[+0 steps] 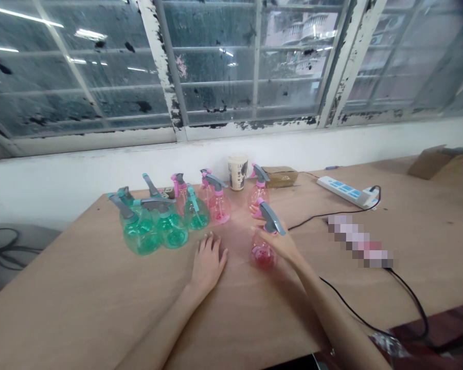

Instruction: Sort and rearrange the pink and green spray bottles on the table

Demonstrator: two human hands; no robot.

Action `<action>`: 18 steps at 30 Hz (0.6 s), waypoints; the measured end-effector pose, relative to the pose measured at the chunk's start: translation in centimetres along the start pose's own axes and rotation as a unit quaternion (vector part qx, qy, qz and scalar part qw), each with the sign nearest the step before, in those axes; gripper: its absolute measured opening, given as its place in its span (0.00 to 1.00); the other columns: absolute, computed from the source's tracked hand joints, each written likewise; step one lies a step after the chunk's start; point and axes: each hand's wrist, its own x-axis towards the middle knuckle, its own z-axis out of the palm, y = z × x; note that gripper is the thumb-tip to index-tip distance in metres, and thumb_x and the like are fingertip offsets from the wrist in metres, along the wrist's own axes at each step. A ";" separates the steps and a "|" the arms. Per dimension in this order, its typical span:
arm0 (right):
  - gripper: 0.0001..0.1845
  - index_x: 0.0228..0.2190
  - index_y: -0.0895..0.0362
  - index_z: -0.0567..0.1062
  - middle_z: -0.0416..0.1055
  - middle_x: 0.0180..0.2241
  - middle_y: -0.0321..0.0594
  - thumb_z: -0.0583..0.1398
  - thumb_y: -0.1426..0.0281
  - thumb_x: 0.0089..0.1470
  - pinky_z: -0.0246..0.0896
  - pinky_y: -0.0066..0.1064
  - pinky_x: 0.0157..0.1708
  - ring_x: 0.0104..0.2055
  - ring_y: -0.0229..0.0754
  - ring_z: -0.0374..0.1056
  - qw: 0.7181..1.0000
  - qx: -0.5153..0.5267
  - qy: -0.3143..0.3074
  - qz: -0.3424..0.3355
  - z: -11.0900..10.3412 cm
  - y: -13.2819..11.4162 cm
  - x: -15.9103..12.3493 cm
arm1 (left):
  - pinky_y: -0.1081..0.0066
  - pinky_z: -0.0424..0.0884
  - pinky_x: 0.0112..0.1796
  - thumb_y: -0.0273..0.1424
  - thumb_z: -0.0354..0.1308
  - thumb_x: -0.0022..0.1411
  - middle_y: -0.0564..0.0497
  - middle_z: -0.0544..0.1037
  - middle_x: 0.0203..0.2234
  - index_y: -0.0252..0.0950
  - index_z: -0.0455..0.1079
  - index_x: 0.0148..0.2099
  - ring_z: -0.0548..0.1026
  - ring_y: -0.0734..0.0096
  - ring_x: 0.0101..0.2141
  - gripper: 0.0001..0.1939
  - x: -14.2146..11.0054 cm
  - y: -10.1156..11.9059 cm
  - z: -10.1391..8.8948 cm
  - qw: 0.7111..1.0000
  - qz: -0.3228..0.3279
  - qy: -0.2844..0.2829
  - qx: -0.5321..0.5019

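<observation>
My right hand [281, 244] is wrapped around the neck of a pink spray bottle [263, 255] with a grey trigger head, standing on the wooden table [100, 308]. My left hand [207, 262] lies flat on the table, fingers stretched out, holding nothing, just in front of the bottles. Several green spray bottles [146, 231] stand in a cluster to the left. Behind them are several pink spray bottles [218, 203], and one more pink bottle [259, 190] stands farther right.
A paper cup [237, 172] and a small brown box [280, 176] stand by the wall. A white power strip [345, 189] lies at the right, its black cable [370, 321] running across the table. A cardboard box [434, 160] sits far right. Windows line the back.
</observation>
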 end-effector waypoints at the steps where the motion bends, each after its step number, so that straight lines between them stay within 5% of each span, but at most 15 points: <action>1: 0.17 0.40 0.50 0.75 0.73 0.25 0.37 0.62 0.59 0.47 0.68 0.39 0.37 0.31 0.47 0.71 1.000 0.002 -0.002 -0.003 0.0 0.0 0.0 | 0.51 0.61 0.56 0.37 0.44 0.67 0.36 0.67 0.58 0.28 0.66 0.57 0.63 0.50 0.58 0.23 0.0 0.0 0.0 1.000 0.000 -0.002 0.001; 7: 0.16 0.38 0.50 0.76 0.75 0.29 0.38 0.62 0.57 0.47 0.66 0.40 0.38 0.32 0.47 0.70 1.000 0.002 -0.003 0.017 0.0 -0.1 -0.1 | 0.52 0.60 0.57 0.36 0.45 0.67 0.37 0.67 0.58 0.28 0.66 0.57 0.62 0.50 0.59 0.22 0.0 0.2 -0.4 1.000 -0.006 -0.013 0.011; 12: 0.14 0.30 0.52 0.74 0.69 0.23 0.34 0.64 0.56 0.43 0.64 0.35 0.31 0.27 0.43 0.66 0.999 -0.004 0.021 0.032 -0.2 -0.6 -0.3 | 0.52 0.61 0.56 0.36 0.45 0.67 0.37 0.66 0.58 0.27 0.66 0.57 0.62 0.49 0.59 0.23 0.0 0.2 -0.3 1.000 -0.008 -0.016 0.004; 18: 0.11 0.27 0.52 0.71 0.68 0.24 0.34 0.62 0.59 0.46 0.63 0.34 0.30 0.27 0.41 0.65 1.000 -0.006 0.016 -0.020 -0.4 -1.3 -0.2 | 0.52 0.61 0.56 0.36 0.44 0.67 0.37 0.67 0.58 0.29 0.66 0.57 0.63 0.51 0.58 0.23 -0.1 0.1 -0.1 1.000 -0.004 -0.005 0.006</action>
